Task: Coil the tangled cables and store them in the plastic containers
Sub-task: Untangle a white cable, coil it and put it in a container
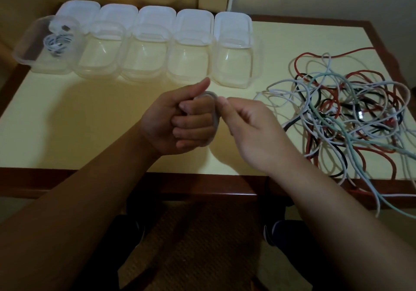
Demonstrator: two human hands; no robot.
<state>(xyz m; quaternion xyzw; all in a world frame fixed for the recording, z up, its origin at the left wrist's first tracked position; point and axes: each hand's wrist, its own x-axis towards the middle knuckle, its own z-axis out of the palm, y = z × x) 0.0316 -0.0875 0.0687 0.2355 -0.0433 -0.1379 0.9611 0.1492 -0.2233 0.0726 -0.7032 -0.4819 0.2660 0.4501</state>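
Note:
My left hand (180,119) is curled in a fist over the middle of the table, with loops of a white cable (215,119) wound around its fingers. My right hand (249,128) is just to its right and pinches the same cable near the coil. A tangled pile of white, red, black and pale green cables (351,115) lies on the right side of the table. Several clear plastic containers (144,52) stand in a row at the back. The leftmost container (29,49) holds a coiled white cable (56,43).
White lids (155,16) lie behind the containers along the wall. The table (78,115) has a yellow top and a dark wooden rim. Some cables hang over the front right edge (382,200). My legs and feet show below the table.

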